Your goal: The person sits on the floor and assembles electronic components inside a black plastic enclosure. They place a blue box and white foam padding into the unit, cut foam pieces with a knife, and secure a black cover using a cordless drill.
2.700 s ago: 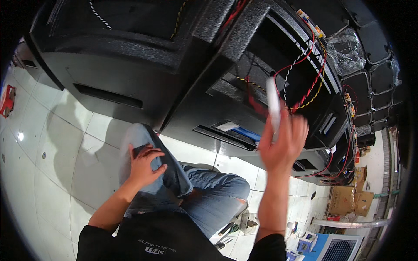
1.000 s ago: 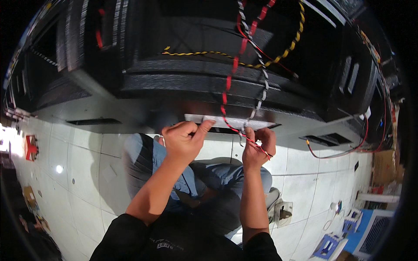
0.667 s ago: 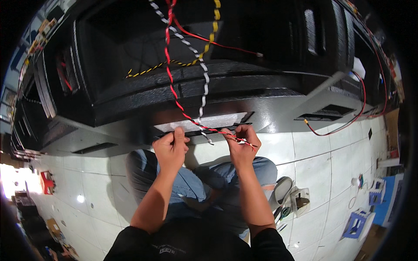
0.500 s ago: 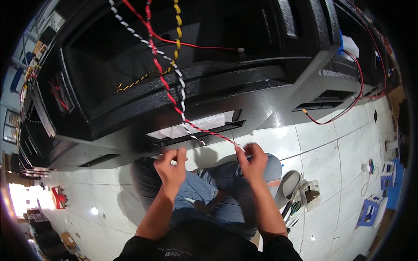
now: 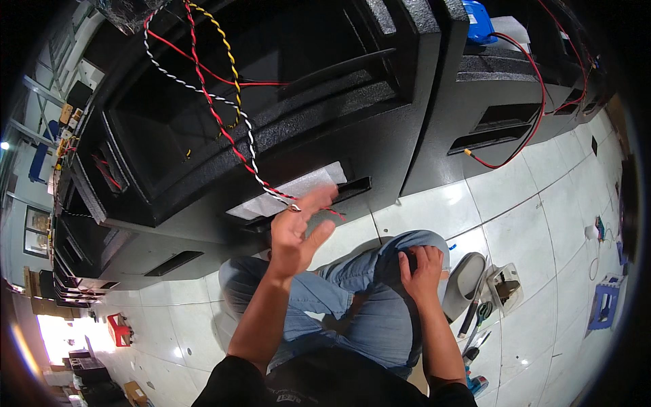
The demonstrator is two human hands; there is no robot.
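My left hand (image 5: 297, 234) is raised in front of the black cabinet (image 5: 380, 163), its fingers stretched out and the thumb apart. It overlaps the lower ends of a twisted red-and-black wire (image 5: 224, 132) and a twisted white-and-black wire (image 5: 249, 139). I cannot tell whether it touches them. The red wire's tip shows just beyond the fingers. A twisted yellow-and-black wire (image 5: 232, 57) hangs beside them over the cabinet's opening. My right hand (image 5: 423, 273) lies on my right knee, holding nothing, fingers spread over the denim.
A pale sheet (image 5: 288, 191) lies at a slot low on the cabinet. A second cabinet with a hanging red wire (image 5: 542, 91) stands at right. By my right knee on the tiled floor are a grey sandal (image 5: 464, 279), green-handled scissors (image 5: 484, 311) and a small container (image 5: 505, 288).
My right hand has let go of the red-and-black wire and dropped to my knee. The left has moved up and right to the wire ends and opened. The view has shifted.
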